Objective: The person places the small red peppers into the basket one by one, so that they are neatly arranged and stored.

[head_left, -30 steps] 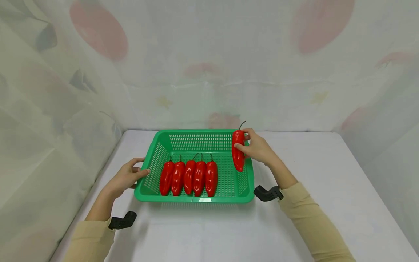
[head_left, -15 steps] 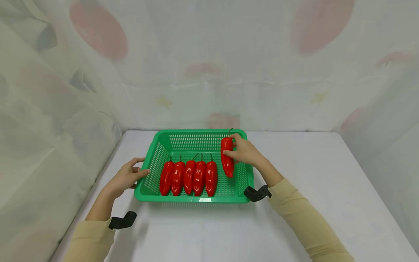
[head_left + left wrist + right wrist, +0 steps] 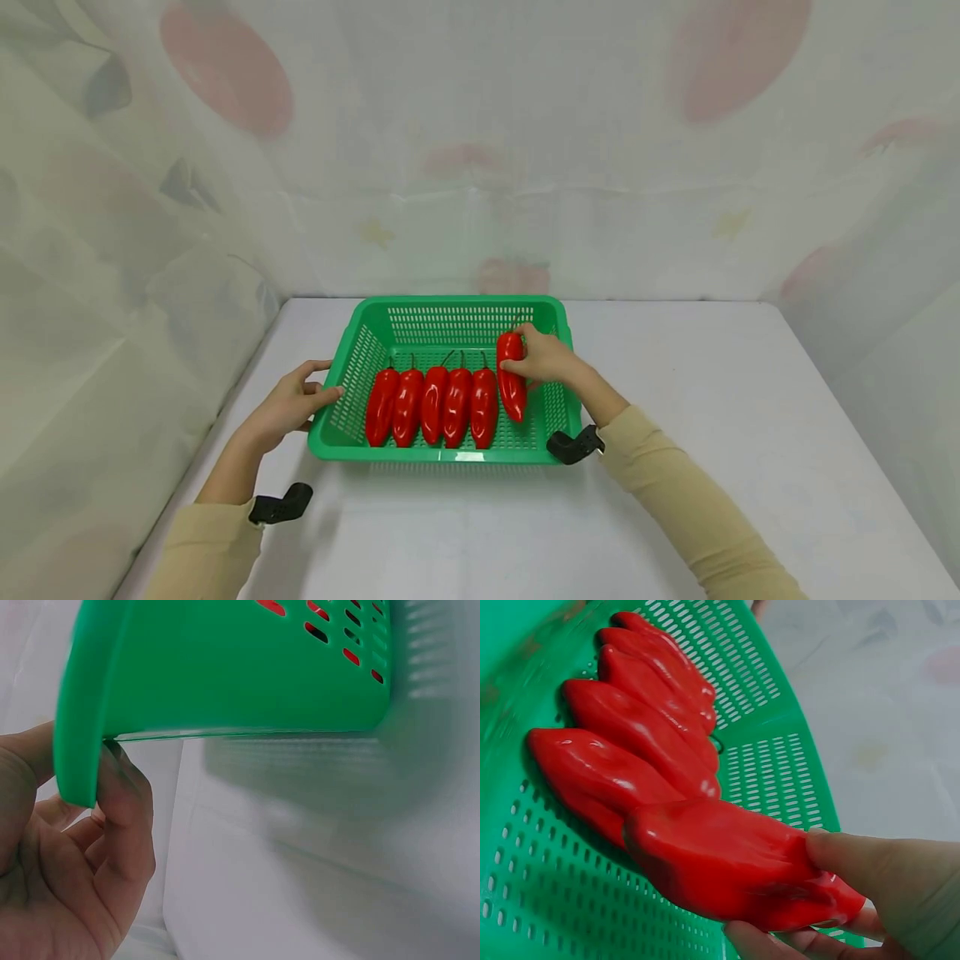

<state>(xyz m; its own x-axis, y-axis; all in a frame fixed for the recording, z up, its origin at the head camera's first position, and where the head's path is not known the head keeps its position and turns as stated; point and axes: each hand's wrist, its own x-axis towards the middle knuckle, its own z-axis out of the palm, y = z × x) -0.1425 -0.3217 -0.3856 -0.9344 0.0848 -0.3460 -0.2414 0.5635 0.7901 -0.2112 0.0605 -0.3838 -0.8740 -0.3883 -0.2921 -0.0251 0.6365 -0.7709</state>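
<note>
A green plastic basket [image 3: 450, 455] with slotted walls stands on the white table. Inside it, several glossy red peppers [image 3: 408, 408] lie side by side in a row, stems toward the far wall. My right hand [image 3: 551, 358] pinches another red pepper [image 3: 512, 379] near its stem end, inside the basket just right of the row. In the right wrist view this held pepper [image 3: 727, 862] overlaps the nearest one of the row, thumb on one side and fingers beneath. The left hand [image 3: 292, 404] grips the basket's left rim, its thumb over the edge [image 3: 79, 750] and fingers underneath.
The white table [image 3: 712, 433] extends to the right of the basket and in front of it. Pale printed sheets hang behind [image 3: 480, 167] and at both sides. A black wrist camera [image 3: 573, 447] on the right arm overlaps the basket's front right corner.
My right hand has carried the pepper leftward and down, from above the basket's right wall to beside the row. The left hand and basket stay in place.
</note>
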